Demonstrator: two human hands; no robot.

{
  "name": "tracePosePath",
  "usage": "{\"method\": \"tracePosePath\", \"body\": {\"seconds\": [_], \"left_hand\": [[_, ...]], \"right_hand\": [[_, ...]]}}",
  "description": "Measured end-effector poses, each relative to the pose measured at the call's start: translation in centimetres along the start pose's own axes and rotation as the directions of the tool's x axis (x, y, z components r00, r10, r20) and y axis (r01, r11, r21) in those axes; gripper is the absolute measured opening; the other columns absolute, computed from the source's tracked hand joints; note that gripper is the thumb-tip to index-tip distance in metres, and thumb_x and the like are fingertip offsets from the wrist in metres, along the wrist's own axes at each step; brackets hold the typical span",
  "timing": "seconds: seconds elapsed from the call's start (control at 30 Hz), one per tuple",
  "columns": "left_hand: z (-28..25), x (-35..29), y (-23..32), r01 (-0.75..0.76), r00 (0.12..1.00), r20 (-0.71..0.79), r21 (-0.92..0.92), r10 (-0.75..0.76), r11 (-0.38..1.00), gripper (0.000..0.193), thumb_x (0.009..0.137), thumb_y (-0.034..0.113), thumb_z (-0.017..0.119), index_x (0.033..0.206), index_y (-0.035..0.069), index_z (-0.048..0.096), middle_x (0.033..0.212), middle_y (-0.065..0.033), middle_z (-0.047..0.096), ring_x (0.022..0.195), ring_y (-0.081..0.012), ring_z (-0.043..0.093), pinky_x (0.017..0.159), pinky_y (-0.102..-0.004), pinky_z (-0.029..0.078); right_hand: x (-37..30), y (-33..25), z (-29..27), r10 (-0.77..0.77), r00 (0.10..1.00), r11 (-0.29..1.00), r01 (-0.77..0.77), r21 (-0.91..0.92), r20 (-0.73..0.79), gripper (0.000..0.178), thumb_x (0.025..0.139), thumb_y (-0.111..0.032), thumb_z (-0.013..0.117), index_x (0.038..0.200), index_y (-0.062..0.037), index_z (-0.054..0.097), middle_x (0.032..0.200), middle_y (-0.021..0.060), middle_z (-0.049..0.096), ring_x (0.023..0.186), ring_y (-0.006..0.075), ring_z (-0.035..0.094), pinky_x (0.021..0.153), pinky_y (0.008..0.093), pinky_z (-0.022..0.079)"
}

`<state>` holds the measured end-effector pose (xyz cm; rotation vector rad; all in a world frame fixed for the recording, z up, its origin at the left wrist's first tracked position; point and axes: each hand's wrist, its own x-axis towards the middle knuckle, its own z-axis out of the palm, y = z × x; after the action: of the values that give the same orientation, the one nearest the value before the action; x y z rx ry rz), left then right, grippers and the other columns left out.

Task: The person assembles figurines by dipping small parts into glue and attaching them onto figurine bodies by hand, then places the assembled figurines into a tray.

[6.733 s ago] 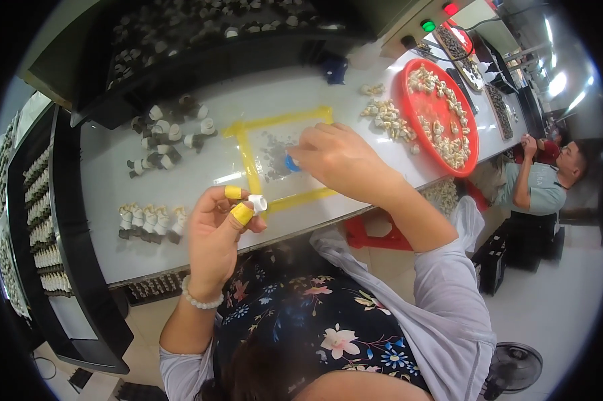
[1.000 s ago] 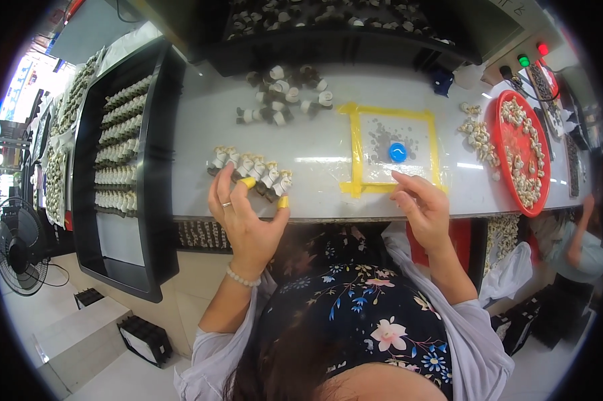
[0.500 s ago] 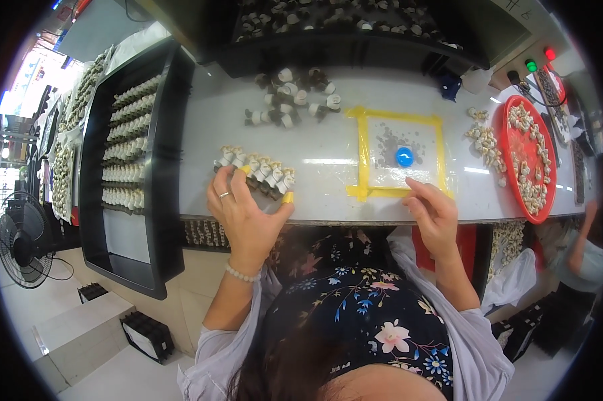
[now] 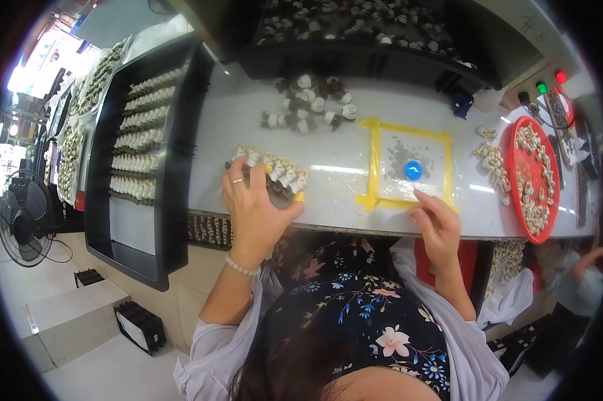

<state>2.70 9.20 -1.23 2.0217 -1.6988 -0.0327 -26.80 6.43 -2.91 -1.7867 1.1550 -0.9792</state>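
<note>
Presently left hand (image 4: 253,212) spans figurine row (image 4: 283,174), fingers' grip unclear; right hand (image 4: 440,230) near blue cap (image 4: 414,170), fingers loose, empty.

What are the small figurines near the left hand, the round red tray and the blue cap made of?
Figurines: painted resin or ceramic, perhaps; near-identical moulded shapes, soft sheen. Red tray: probably smooth plastic, evenly coloured. Blue cap: likely plastic too, smooth, solidly coloured.

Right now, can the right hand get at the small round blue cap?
Likely yes: the right hand looks empty and close to the cap, with nothing visibly standing between them.
</note>
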Motion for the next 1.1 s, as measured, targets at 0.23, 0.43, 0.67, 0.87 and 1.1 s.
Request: {"method": "tracePosePath", "body": {"seconds": [0.23, 0.43, 0.67, 0.87, 1.1], "left_hand": [[0.1, 0.4, 0.3, -0.06, 0.995, 0.073, -0.09, 0.066, 0.994, 0.062, 0.057, 0.027, 0.077, 0.106, 0.001, 0.05, 0.123, -0.022, 0.037, 0.112, -0.0397, 0.036, 0.094, -0.049, 0.034], [0.4, 0.8, 0.3, -0.108, 0.99, 0.076, -0.136, 0.119, 0.985, 0.06, 0.057, 0.022, 0.077, 0.105, 0.0, 0.049, 0.123, -0.0253, 0.037, 0.111, -0.0415, 0.036, 0.094, -0.0483, 0.036], [0.0, 1.3, 0.9, -0.08, 0.987, 0.128, -0.104, 0.093, 0.991, 0.062, 0.055, 0.018, 0.076, 0.105, 0.0, 0.044, 0.12, -0.0249, 0.039, 0.111, -0.0417, 0.037, 0.094, -0.0462, 0.036], [0.3, 1.6, 0.7, -0.129, 0.982, 0.125, -0.112, 0.143, 0.985, 0.063, 0.053, 0.017, 0.074, 0.103, -0.001, 0.041, 0.117, -0.0235, 0.04, 0.109, -0.0415, 0.037, 0.095, -0.0465, 0.034], [0.4, 1.8, 0.5, -0.206, 0.972, 0.103, -0.078, 0.213, 0.975, 0.067, 0.051, 0.018, 0.074, 0.105, -0.002, 0.041, 0.116, -0.0239, 0.04, 0.108, -0.0412, 0.036, 0.094, -0.0472, 0.034]], "right_hand": [[0.0, 0.4, 0.0, -0.02, 1.0, 1.0, 0.019, 0.02, 0.008, 0.033, 0.083, 0.007, 0.054, 0.115, 0.0037, 0.058, 0.083, 0.0062, 0.058, 0.076, 0.0122, 0.054, 0.069, 0.0223, 0.043], [0.0, 0.4, 0.0, -0.023, 1.0, 1.0, 0.023, -0.005, 0.011, 0.033, 0.083, 0.007, 0.054, 0.115, 0.0035, 0.057, 0.084, 0.0065, 0.059, 0.077, 0.0126, 0.055, 0.07, 0.0226, 0.044], [0.0, 0.5, -0.2, -0.049, 0.999, 0.999, 0.049, -0.005, 0.014, 0.033, 0.082, 0.006, 0.055, 0.115, 0.003, 0.058, 0.083, 0.0071, 0.059, 0.076, 0.0131, 0.055, 0.07, 0.0227, 0.044], [-0.1, 0.5, -0.2, -0.058, 0.998, 0.998, 0.058, -0.012, 0.029, 0.032, 0.083, 0.006, 0.055, 0.115, 0.0026, 0.058, 0.082, 0.0073, 0.059, 0.076, 0.0134, 0.055, 0.069, 0.0229, 0.044], [-0.1, 0.8, -0.2, -0.092, 0.995, 0.996, 0.092, 0.003, 0.025, 0.032, 0.083, 0.005, 0.056, 0.114, 0.0026, 0.058, 0.081, 0.0073, 0.059, 0.075, 0.0135, 0.055, 0.069, 0.023, 0.044]]}}
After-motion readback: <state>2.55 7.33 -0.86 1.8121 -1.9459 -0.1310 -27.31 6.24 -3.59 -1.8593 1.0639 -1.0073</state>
